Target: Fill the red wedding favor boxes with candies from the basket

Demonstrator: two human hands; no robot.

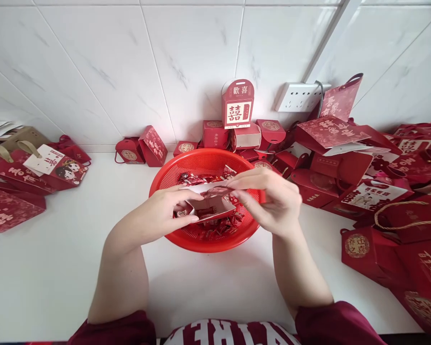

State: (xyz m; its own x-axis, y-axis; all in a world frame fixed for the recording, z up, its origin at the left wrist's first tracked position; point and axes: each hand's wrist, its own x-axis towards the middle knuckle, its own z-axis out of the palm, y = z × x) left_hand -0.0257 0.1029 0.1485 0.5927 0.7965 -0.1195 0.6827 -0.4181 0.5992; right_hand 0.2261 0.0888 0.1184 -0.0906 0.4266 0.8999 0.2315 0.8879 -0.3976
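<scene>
Over the red plastic basket (161, 179) an opened red paper candy box (215, 216) is held with its pale inside facing up. My left hand (158, 211) grips the box's left end, thumb on the near side and fingers on the far side. At its right end, the thumb and fingertips of my right hand (273, 196) are closed on the upper edge. Small items lie inside the box, partly hidden by the walls and my fingers. Beneath it, wrapped candies (219, 229) in red and white cover the basket's bottom.
Behind the basket, an upright red gift box (238, 105) stands on smaller boxes against the tiled wall. Many red gift boxes (330, 182) crowd the right side. More gift bags (21, 167) lie at the left. A white power strip (298, 97) hangs on the wall.
</scene>
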